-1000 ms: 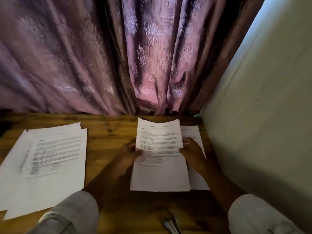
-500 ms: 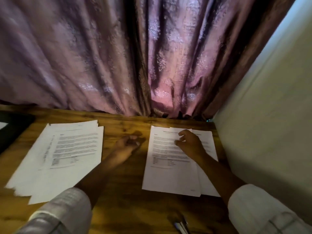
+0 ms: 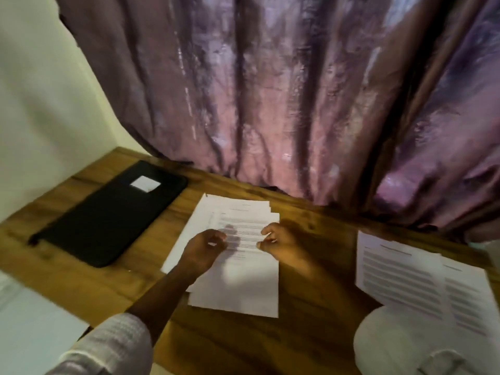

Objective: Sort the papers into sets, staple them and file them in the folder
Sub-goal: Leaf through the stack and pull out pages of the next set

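Item: middle stack of papers (image 3: 243, 290), loose printed sheets, unevenly fanned, lying flat on the wooden table (image 3: 313, 315). It sits between the black folder (image 3: 108, 215) at left and a second stack of papers (image 3: 405, 280) at right, apart from both. Left hand (image 3: 203, 251): over the stack's left half, fingers curled. Right hand (image 3: 282, 246): at the top sheet's right edge, fingers likewise curled. Motion blur leaves it unclear whether either hand pinches the top sheet or only hovers over it; cannot tell. Folder: closed, flat, a white label (image 3: 145, 183) on its cover. Handling, by judgement: sheets are light, limp and slippery against one another, so they are likely to slide out of register and to crease if gripped mid-page. Best taken at opposite side edges, thumb above and fingers beneath, then tapped square before stapling at a corner. No stapler visible in this view.
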